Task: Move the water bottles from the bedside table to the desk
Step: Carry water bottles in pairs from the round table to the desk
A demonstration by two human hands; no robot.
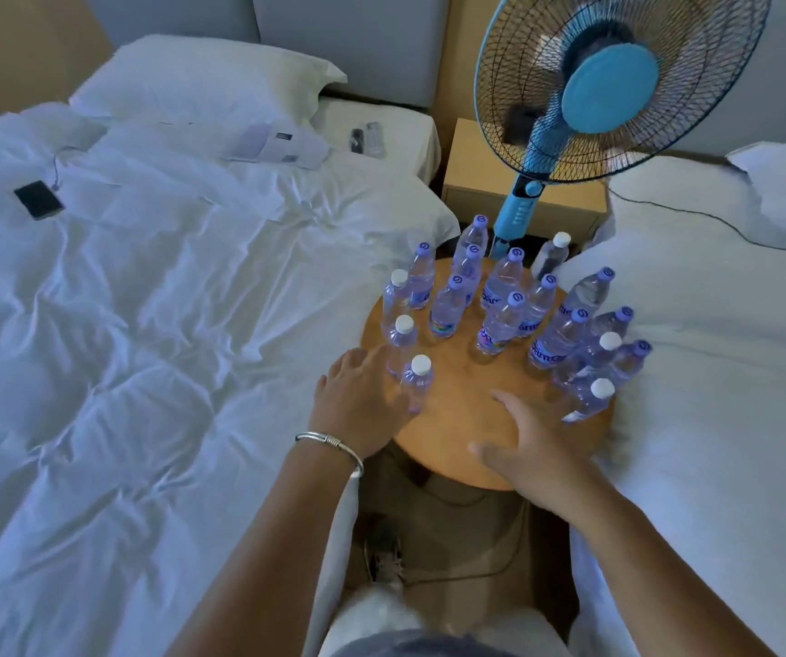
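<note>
Several clear water bottles with purple or white caps stand on a round wooden bedside table (457, 419) between two beds. My left hand (358, 405) reaches in from the table's left edge, fingers relaxed and spread. Its fingertips lie beside and behind the nearest white-capped bottle (417, 381); I see no grip on it. My right hand (531, 443) hovers over the table's front with spread fingers, a little left of another white-capped bottle (592, 400) at the right edge. Neither hand holds anything.
A blue standing fan (609, 87) rises just behind the table, before a wooden nightstand (467, 182). White beds flank the table on both sides. A phone (38, 199), papers and remotes lie on the left bed. Cables run across the floor below.
</note>
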